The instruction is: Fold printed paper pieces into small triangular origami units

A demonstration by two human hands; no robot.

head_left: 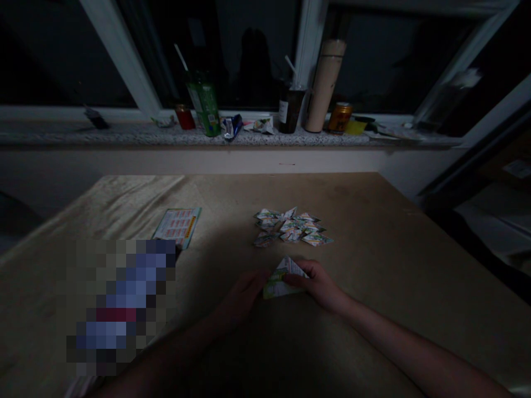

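Observation:
A printed sheet of paper, partly folded to a peak at its top and coloured white and green, is held low over the table between my hands. My right hand grips its right side, thumb across the front and fingers behind. At the left edge, the fingers of my left hand close on the paper; their tips are dim and partly hidden. Just beyond lies a cluster of several small folded paper pieces, pointed and made of similar printed paper.
A printed card or pad lies on the table at left, beside a blurred-out bluish shape. Along the windowsill stand a green container, a dark cup with a straw, a tall tan flask and a gold can.

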